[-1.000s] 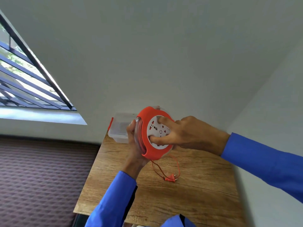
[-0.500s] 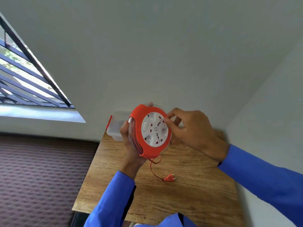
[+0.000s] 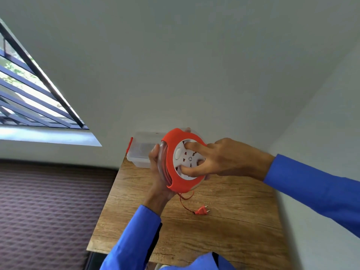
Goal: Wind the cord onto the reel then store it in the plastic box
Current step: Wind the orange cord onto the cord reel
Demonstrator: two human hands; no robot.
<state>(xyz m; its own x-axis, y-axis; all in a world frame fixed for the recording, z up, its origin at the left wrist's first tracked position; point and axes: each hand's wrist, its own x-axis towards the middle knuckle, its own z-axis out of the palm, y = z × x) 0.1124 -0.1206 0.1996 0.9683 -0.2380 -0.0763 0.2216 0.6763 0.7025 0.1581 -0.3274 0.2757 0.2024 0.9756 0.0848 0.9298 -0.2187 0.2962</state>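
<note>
Left hand (image 3: 159, 172) grips the reel (image 3: 182, 160) by its rim, upright, raised off the table (image 3: 224, 221). Right hand (image 3: 220, 158) has returned to the white hub: finger and thumb curled into its recesses, pinching it; half a second ago the fingers were at the hub's far edge, so another turn is under way. Loose cord (image 3: 185, 201) below the hands is shorter than a second ago, and the plug (image 3: 202, 211) has drawn nearer the reel. Judgement: winding nearly finished, a few turns left. Box (image 3: 140, 151) sits just beyond the left hand, apparently lidded; reel not yet stored. No legible writing or brand; hub markings too small to read.
</note>
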